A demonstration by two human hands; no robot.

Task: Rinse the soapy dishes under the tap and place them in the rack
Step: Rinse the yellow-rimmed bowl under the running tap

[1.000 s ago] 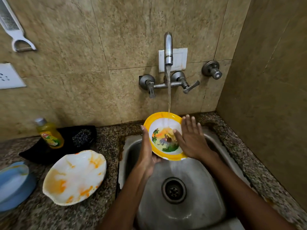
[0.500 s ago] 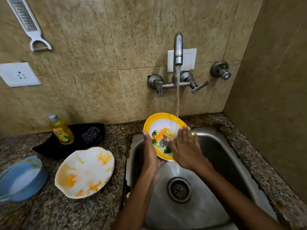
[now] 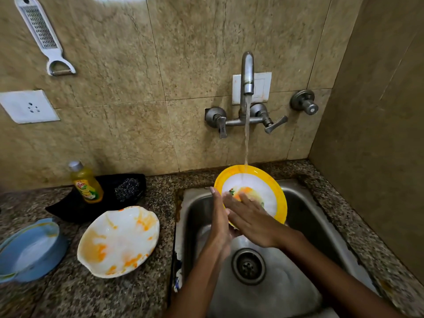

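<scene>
Rinsing the yellow-rimmed plate under the running tap

The yellow-rimmed plate is held tilted above the sink, directly below the tap, whose stream lands on its upper rim and runs down the face. To do this step well, I judge the plate should stay tilted so water sheets off into the sink, and be turned so every part of the rim passes under the stream while the palm wipes away film. The left hand supports the plate's left edge from behind, fingers upright and clasping the rim. The right hand lies flat on the plate's face, fingers straight and relaxed, rubbing rather than gripping. Left of the sink, a stained white bowl waits on the table.
</scene>
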